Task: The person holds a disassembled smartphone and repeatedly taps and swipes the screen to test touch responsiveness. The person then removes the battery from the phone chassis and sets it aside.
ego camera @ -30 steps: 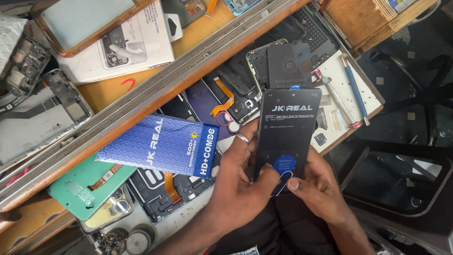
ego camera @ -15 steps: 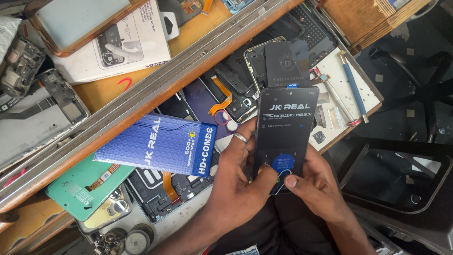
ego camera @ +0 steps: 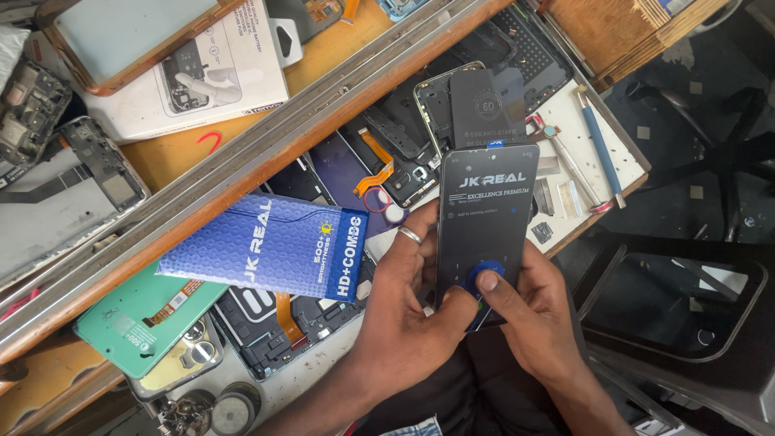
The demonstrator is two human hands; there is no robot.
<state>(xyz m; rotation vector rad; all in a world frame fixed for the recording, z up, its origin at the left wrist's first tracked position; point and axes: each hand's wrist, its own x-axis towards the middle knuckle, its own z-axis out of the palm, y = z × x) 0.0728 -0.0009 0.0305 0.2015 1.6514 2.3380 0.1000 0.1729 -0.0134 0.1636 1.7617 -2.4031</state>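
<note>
Nearest the viewer, the left hand (ego camera: 404, 323) and right hand (ego camera: 537, 323) together pinch a dark phone display panel (ego camera: 484, 218), held upright above the workbench (ego camera: 323, 379); both thumbs press its blue round tab (ego camera: 487, 274). At nine o'clock of the panel lies a blue box (ego camera: 266, 250). At twelve o'clock, a black sheet (ego camera: 484, 109). At two o'clock, a blue-handled tool (ego camera: 599, 145).

The phone screen panel (ego camera: 484, 230) sits at centre, held between left hand (ego camera: 412, 311) at its 8 o'clock and right hand (ego camera: 537, 319) at its 5 o'clock. The flat box (ego camera: 270, 250) lies at its 9 o'clock on the table (ego camera: 323, 379), the screwdriver (ego camera: 599, 144) at 2 o'clock.
</note>
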